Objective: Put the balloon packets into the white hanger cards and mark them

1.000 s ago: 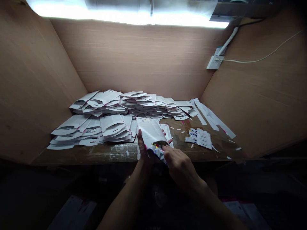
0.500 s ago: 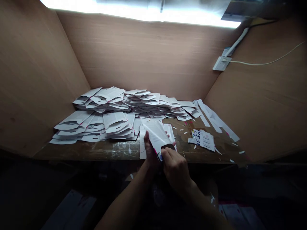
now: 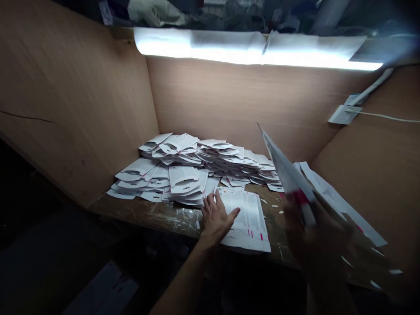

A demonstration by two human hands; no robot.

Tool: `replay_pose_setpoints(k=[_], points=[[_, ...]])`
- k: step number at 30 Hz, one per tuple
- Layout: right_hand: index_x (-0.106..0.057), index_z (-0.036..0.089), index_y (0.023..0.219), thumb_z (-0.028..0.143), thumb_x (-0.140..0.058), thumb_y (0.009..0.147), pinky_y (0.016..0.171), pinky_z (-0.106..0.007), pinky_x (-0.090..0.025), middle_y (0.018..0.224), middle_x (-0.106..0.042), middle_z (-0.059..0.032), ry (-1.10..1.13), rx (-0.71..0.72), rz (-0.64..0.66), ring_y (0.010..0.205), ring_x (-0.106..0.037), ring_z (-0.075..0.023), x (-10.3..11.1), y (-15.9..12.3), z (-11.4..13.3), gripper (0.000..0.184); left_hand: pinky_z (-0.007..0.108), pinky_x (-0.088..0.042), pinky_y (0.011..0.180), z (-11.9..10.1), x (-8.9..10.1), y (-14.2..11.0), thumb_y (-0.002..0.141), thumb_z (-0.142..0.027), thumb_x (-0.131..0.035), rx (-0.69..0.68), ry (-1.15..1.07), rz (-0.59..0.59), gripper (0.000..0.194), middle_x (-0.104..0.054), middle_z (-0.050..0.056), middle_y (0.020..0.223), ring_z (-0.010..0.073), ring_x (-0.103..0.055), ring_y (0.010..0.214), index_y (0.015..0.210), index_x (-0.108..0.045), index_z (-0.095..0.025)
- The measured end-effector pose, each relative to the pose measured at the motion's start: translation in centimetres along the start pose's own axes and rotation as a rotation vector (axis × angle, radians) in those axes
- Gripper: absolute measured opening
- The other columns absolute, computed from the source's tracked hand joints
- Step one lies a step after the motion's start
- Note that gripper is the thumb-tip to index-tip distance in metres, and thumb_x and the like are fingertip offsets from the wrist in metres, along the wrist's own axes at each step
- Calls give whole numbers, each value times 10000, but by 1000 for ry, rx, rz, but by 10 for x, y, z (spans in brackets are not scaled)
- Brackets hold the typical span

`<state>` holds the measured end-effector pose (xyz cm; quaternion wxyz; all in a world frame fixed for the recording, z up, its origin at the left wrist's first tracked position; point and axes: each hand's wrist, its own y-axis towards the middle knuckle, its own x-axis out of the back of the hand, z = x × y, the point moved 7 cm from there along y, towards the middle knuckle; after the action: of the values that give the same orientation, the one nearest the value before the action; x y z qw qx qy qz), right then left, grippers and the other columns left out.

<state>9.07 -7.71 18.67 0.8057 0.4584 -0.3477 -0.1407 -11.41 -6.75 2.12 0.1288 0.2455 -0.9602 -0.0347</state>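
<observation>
My left hand (image 3: 217, 218) rests with fingers spread on the left side of a short stack of flat white printed card sleeves (image 3: 249, 218) with pink marks, at the table's front edge. Off to the right, my right hand (image 3: 315, 240) is raised and smeared by motion. It grips a white card packet (image 3: 285, 166) with a pink patch, tilted up with its pointed end toward the back. Behind my left hand, several piles of white card packets (image 3: 187, 179) with cut-out hang slots lie overlapped.
Long white paper strips (image 3: 344, 201) lie along the right wall, and small paper scraps (image 3: 396, 271) are scattered about the brown table (image 3: 157, 216). Wooden panels (image 3: 229, 96) enclose the back and sides. A bright tube lamp (image 3: 229, 46) hangs above; a white socket box (image 3: 344, 114) is on the right.
My left hand has let go of the packet and moved down onto the stack. My right hand has carried a packet up and to the right. The view has shifted left and up.
</observation>
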Motion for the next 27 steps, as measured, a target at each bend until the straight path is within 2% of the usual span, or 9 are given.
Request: replay_pose_setpoints(k=[4, 7, 10, 13, 16, 18, 21, 25, 27], points=[[-738, 136, 1153, 427, -585, 1041, 832, -409, -549, 965, -746, -146, 41, 238, 269, 861, -690, -261, -62, 106, 53, 347, 573, -249, 1184, 28, 13, 22, 670, -396, -885, 88, 321, 47, 825, -559, 307, 1426, 504, -408, 1439, 1373, -547, -127], [-720, 144, 1220, 480, -582, 1046, 874, -404, -549, 1078, -761, -147, 141, 305, 355, 948, -714, -267, -79, 124, 70, 402, 475, -346, 1126, 31, 15, 25, 766, -320, -802, 51, 313, 37, 582, -628, 257, 1344, 423, -531, 1339, 1283, -595, -152], [-742, 186, 1161, 522, -559, 1048, 889, -414, -557, 1098, -773, -121, 259, 170, 273, 962, -730, -270, -64, 82, 41, 399, 435, -398, 1059, 24, 27, 22, 796, -265, -777, -22, 44, -89, 428, -697, 166, 1162, 364, -618, 1169, 1205, -673, -191], [-750, 181, 1102, 573, -601, 990, 937, -501, -552, 1097, -775, -148, 231, -161, 216, 1026, -721, -330, -54, 7, -24, 434, 353, -455, 869, 19, 42, 18, 812, -338, -810, -36, -359, -259, 310, -655, 44, 837, 258, -619, 851, 1086, -755, -203], [-721, 176, 1179, 600, -745, 854, 916, -545, -571, 1154, -763, -175, 430, -606, 357, 1019, -719, -358, -66, -75, -70, 535, 276, -438, 708, 15, 38, 13, 797, -358, -837, 39, -574, -333, 326, -595, -27, 726, 164, -547, 675, 1069, -763, -194], [-701, 189, 1209, 567, -810, 797, 866, -517, -602, 1128, -775, -154, 808, -877, 494, 951, -743, -334, -79, -120, -67, 570, 267, -477, 740, 10, 24, 9, 788, -330, -843, 109, -733, -302, 347, -666, -20, 799, 156, -609, 725, 1094, -743, -200], [-711, 206, 1169, 460, -864, 771, 859, -477, -620, 1082, -798, -111, 1259, -1107, 485, 942, -765, -309, -79, -147, -45, 496, 374, -545, 924, 2, -14, -5, 810, -365, -825, 324, -1061, -18, 432, -772, 47, 1011, 246, -718, 968, 1193, -710, -202], [-739, 174, 1092, 329, -904, 713, 836, -438, -630, 1012, -813, -105, 1390, -1238, 497, 924, -777, -299, -67, -158, -37, 442, 627, -491, 1063, -25, -59, -49, 827, -752, -674, 591, -1308, 648, 843, -742, 200, 1265, 464, -645, 1252, 1390, -634, -125], [-739, 170, 1107, 310, -886, 725, 828, -424, -632, 1018, -815, -104, 1413, -1256, 505, 917, -778, -293, -62, -163, -37, 433, 662, -462, 1089, -35, -64, -62, 794, -875, -591, 582, -1365, 777, 1014, -690, 236, 1365, 496, -594, 1323, 1460, -581, -111]])
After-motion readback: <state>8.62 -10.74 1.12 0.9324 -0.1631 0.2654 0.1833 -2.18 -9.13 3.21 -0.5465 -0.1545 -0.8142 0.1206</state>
